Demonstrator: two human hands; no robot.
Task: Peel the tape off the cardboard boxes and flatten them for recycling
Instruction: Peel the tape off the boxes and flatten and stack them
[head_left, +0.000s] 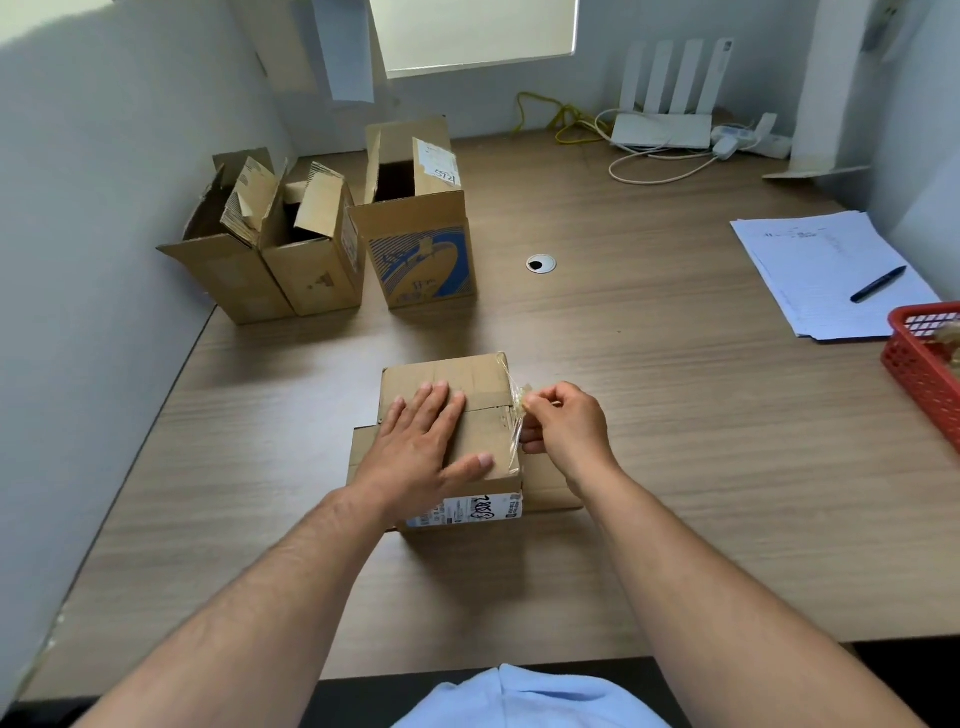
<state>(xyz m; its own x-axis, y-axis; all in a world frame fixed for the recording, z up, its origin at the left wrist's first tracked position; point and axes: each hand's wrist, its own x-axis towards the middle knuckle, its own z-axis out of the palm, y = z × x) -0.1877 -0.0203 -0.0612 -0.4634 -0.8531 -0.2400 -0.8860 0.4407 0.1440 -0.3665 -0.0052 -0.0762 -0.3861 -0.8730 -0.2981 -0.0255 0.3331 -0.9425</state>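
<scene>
A small closed cardboard box (470, 387) sits on the wooden desk in front of me, with a white shipping label on its near side. My left hand (421, 441) lies flat on its top, fingers straight, pressing down. My right hand (563, 423) is at the box's right edge and pinches a strip of clear tape (519, 410) that lifts off the right side. Three opened boxes stand at the back left: one plain (228, 265), one narrow (317, 260), one with a blue print (421, 254).
A red plastic basket (922, 364) sits at the right edge with crumpled tape inside. Papers (821, 275) with a black pen (878, 285) lie beyond it. A white router (662, 130) and cables sit at the back. A cable hole (541, 264) is mid-desk.
</scene>
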